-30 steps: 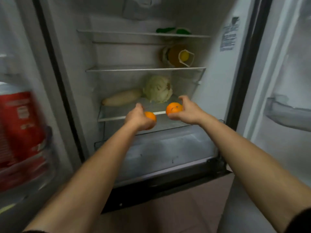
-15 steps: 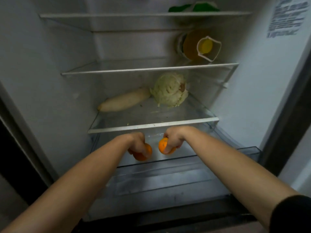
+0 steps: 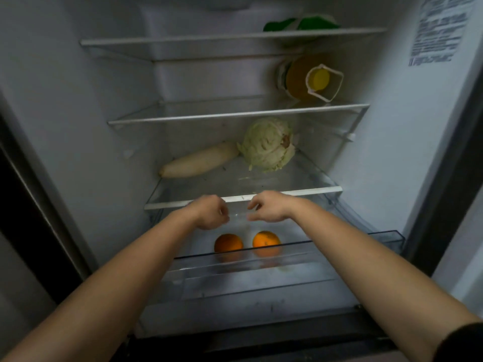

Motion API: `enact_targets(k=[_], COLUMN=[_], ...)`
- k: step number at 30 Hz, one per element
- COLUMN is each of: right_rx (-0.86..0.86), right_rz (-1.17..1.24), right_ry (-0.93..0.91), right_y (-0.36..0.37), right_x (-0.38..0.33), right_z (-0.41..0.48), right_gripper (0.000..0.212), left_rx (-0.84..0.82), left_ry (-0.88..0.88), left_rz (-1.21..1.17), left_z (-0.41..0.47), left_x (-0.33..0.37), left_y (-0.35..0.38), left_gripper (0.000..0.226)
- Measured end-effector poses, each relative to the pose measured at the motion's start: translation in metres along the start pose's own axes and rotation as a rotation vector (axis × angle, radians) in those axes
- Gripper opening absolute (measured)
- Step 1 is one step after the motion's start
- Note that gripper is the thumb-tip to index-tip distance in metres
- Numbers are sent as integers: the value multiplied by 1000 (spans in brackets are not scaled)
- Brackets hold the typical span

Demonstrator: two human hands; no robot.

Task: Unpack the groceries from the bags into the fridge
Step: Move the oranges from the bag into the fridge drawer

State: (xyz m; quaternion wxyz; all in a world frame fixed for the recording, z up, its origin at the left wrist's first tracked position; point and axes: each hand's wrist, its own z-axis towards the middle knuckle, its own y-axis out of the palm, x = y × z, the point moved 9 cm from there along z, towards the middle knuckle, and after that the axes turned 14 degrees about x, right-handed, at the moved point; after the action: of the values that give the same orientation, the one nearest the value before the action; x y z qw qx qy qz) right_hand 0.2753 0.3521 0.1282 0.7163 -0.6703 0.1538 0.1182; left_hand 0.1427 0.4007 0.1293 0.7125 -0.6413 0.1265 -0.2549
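Two oranges lie side by side in the clear crisper drawer (image 3: 376, 237) at the fridge's bottom: the left orange (image 3: 228, 242) and the right orange (image 3: 266, 241). My left hand (image 3: 210, 212) hovers just above the left orange, fingers loosely curled, holding nothing. My right hand (image 3: 269, 206) hangs above the right orange in the same way, also without anything in it. Both hands are in front of the lowest glass shelf's white edge (image 3: 300, 191).
On the lowest glass shelf lie a white radish (image 3: 200, 160) and a cabbage (image 3: 269, 145). A jug of yellow liquid (image 3: 311, 79) lies on the shelf above. A green packet (image 3: 300, 23) sits on the top shelf. Fridge walls close in left and right.
Both hands lowered the oranges into the drawer, let them go and rose a little. The view moved closer to the fridge.
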Motion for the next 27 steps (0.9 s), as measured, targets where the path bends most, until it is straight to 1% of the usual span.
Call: enact_targets(k=[2, 4, 6, 8, 10, 12, 16, 20, 24, 27], right_rx=[180, 338, 444, 504, 548, 573, 578, 614, 671, 789], right_rz=[45, 53, -6, -45, -36, -21, -33, -67, -76, -42], right_ry=[-64, -102, -130, -153, -177, -192, -229, -258, -243, -297], right_y=[-25, -45, -56, -58, -58, -57, -54, -48, -41, -36], right_x=[-9, -15, -21, -25, -28, -29, -38, -47, -60, -84], right_z=[-5, -13, -21, -26, -29, -30, -30, -45, -82, -128], right_gripper=[34, 30, 36, 46, 51, 55, 59, 66, 67, 64], left_rx=[200, 405, 561, 670, 756, 810, 850, 898, 886, 930], left_ry=[2, -33, -59, -90, -125, -163, -197, -225, -193, -139], left_rz=[-32, -48, -23, -45, -78, -75, 0, 88, 158, 171], left_z=[-11, -28, -43, -57, -70, -83, -110, -141, -186, -234], left_x=[1, -2, -6, -13, -20, -26, -29, -23, -9, 0], left_y=[-31, -57, -74, -86, -93, -95, -99, -101, -99, -105], left_gripper=[24, 27, 33, 37, 40, 42, 55, 58, 62, 57])
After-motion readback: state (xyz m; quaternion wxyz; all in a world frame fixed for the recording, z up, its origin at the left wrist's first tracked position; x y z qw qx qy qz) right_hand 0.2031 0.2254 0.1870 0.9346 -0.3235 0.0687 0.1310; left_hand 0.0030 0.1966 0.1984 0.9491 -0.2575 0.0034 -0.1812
